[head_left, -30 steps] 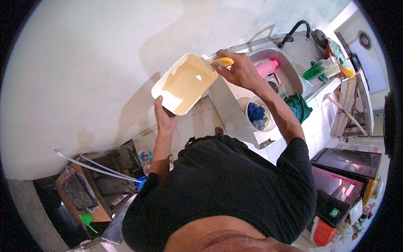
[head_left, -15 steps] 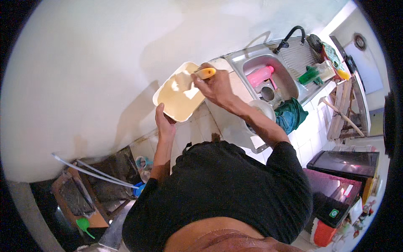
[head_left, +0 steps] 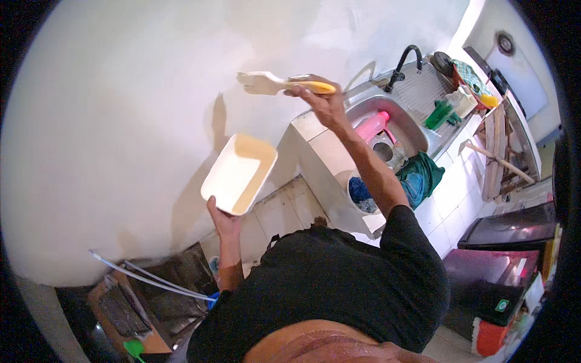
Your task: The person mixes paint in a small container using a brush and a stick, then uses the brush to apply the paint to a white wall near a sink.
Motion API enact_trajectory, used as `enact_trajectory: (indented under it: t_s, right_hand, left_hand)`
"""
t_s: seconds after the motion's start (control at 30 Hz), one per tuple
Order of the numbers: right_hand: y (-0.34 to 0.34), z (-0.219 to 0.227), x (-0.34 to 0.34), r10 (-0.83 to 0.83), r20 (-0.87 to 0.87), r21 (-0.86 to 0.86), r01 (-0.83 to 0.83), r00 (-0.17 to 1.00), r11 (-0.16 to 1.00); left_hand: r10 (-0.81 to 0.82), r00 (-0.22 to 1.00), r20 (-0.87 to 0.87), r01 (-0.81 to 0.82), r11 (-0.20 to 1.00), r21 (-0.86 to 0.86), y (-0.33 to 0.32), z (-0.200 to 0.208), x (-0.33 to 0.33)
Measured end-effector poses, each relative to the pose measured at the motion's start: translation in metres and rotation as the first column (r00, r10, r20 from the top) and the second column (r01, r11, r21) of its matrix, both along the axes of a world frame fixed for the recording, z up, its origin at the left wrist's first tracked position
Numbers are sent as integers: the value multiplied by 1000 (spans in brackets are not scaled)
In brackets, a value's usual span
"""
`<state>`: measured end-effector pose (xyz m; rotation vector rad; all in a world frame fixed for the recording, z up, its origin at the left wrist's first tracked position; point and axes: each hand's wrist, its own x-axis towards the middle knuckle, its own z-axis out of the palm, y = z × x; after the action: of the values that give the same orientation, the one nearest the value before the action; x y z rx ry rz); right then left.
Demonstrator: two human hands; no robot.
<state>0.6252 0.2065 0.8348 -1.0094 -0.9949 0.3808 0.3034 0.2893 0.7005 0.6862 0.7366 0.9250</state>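
My left hand (head_left: 224, 220) grips the near end of a white rectangular tub (head_left: 227, 176), thumb on its rim. The tub is tilted, with a shadow across part of its pale inside. In my right hand (head_left: 325, 104) is a paintbrush (head_left: 266, 83) with a yellow handle, its bristles coated in white and aimed left. The brush is raised above and to the right of the tub, in front of a pale wall (head_left: 127, 133). Whether its bristles touch the wall I cannot tell.
Right of me, a counter (head_left: 324, 145) holds a steel sink (head_left: 408, 124) with a pink bottle (head_left: 372, 126) and a black faucet (head_left: 407, 63). Dark green cloth (head_left: 426, 178) hangs over its front. A hammer-like tool (head_left: 497, 161) leans by wooden boards. Pale tubes (head_left: 151, 278) stick up at lower left.
My right hand has lifted the paintbrush out of the tub, up and right to the wall. The tub in my left hand has lowered a little, and the view has shifted.
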Motion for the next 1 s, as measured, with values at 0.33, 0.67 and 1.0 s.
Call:
enact_trajectory:
  t_s: [0.33,0.67,1.0]
  right_hand:
    - [-2,-31,168,-765,-14,242,745,644,622]
    - [50,-60,35,-503,355,352,386,788,853]
    - [4,-77,215,-635,31,298,599,772,743]
  left_hand:
    - [255,966,-37,-253,967,39,-1,35,-36]
    - [277,961,3,-277,959,64,-2,41,-49]
    - [270,950,155,-268,963,-34,6,36,-39]
